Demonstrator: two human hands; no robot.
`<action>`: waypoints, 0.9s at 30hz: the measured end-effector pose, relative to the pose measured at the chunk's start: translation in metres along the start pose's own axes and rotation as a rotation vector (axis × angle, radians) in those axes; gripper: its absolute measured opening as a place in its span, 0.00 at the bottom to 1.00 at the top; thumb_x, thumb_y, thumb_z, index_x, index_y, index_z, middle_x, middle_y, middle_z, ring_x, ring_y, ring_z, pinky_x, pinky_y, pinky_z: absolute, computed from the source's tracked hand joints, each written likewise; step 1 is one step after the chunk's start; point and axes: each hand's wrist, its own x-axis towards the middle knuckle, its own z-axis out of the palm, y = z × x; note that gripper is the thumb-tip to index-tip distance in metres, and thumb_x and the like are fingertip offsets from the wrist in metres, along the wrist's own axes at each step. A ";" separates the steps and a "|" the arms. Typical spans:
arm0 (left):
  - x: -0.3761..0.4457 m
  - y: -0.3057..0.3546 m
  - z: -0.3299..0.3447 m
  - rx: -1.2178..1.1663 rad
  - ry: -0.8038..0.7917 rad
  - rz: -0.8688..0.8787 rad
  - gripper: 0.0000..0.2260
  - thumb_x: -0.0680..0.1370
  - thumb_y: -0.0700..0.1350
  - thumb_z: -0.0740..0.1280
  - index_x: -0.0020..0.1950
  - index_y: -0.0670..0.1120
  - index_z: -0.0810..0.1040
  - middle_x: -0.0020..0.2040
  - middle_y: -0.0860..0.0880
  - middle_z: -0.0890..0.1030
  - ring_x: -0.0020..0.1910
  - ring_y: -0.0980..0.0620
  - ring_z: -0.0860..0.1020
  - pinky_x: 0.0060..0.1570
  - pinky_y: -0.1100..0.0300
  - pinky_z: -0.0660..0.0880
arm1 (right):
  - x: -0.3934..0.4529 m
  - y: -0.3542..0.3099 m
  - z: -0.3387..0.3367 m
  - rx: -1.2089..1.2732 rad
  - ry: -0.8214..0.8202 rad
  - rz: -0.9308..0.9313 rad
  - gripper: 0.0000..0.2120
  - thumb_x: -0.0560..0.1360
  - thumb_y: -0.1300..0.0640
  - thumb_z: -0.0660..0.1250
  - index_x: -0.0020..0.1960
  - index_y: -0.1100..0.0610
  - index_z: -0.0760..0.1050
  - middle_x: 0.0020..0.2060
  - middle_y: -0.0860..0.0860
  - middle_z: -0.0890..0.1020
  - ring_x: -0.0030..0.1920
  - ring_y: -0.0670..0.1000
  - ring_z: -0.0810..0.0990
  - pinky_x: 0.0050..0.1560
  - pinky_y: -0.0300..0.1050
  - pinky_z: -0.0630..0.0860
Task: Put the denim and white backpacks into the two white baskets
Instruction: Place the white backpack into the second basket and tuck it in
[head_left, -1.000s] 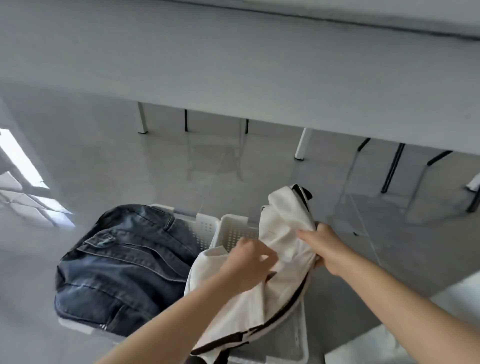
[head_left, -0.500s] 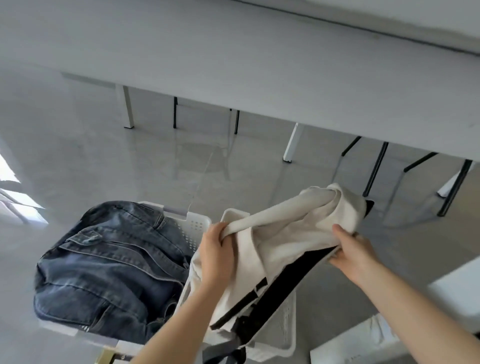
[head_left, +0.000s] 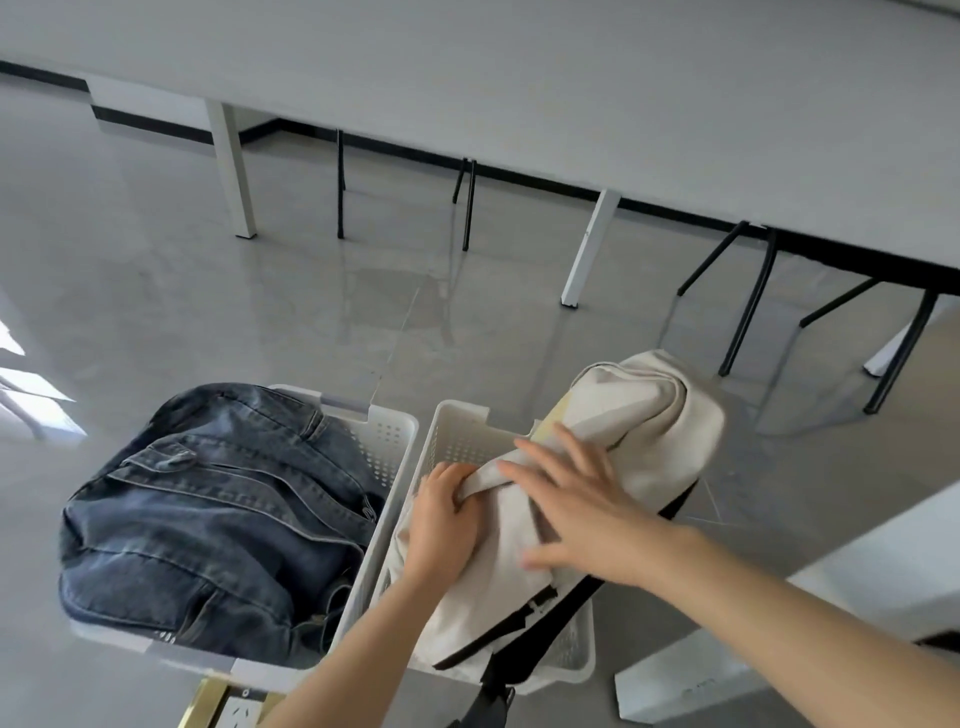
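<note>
The white backpack (head_left: 613, 467) lies at the lower centre of the frame, partly down in the right-hand white basket (head_left: 457, 431), its upper end bulging over the far right rim and black straps trailing over the near edge. The left hand (head_left: 447, 525) is clenched on a fold of its cloth, probably to steady it, while the right hand (head_left: 576, 514) lies flat and open-fingered on top, gripping nothing, apparently pressing the soft bag down so it settles inside. At lower left the denim backpack (head_left: 208, 514) fills the left white basket (head_left: 389, 431), overhanging its left edge; that half of the job looks done. The baskets stand side by side, touching or nearly so. Count: two backpacks, two baskets, two hands. Across the upper frame runs a long grey table (head_left: 571, 104).
</note>
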 end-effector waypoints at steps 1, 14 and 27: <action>0.001 0.002 -0.002 -0.008 -0.027 -0.006 0.09 0.74 0.38 0.65 0.48 0.49 0.82 0.44 0.53 0.79 0.47 0.51 0.78 0.48 0.54 0.75 | 0.007 -0.005 0.007 -0.010 -0.108 0.009 0.50 0.67 0.38 0.71 0.78 0.46 0.43 0.79 0.50 0.43 0.76 0.61 0.34 0.74 0.65 0.40; -0.018 -0.025 -0.042 0.343 -0.339 0.075 0.35 0.72 0.41 0.69 0.77 0.53 0.59 0.70 0.52 0.70 0.67 0.50 0.70 0.64 0.56 0.70 | 0.048 -0.005 0.017 -0.139 0.045 -0.053 0.24 0.70 0.53 0.69 0.61 0.48 0.62 0.50 0.52 0.83 0.53 0.57 0.81 0.51 0.54 0.65; -0.014 -0.049 0.023 0.655 -0.383 0.039 0.12 0.77 0.40 0.62 0.60 0.41 0.70 0.59 0.45 0.72 0.59 0.46 0.73 0.54 0.60 0.67 | 0.049 -0.009 0.067 -0.398 0.037 -0.057 0.22 0.72 0.64 0.66 0.63 0.54 0.65 0.48 0.55 0.84 0.49 0.58 0.83 0.49 0.51 0.68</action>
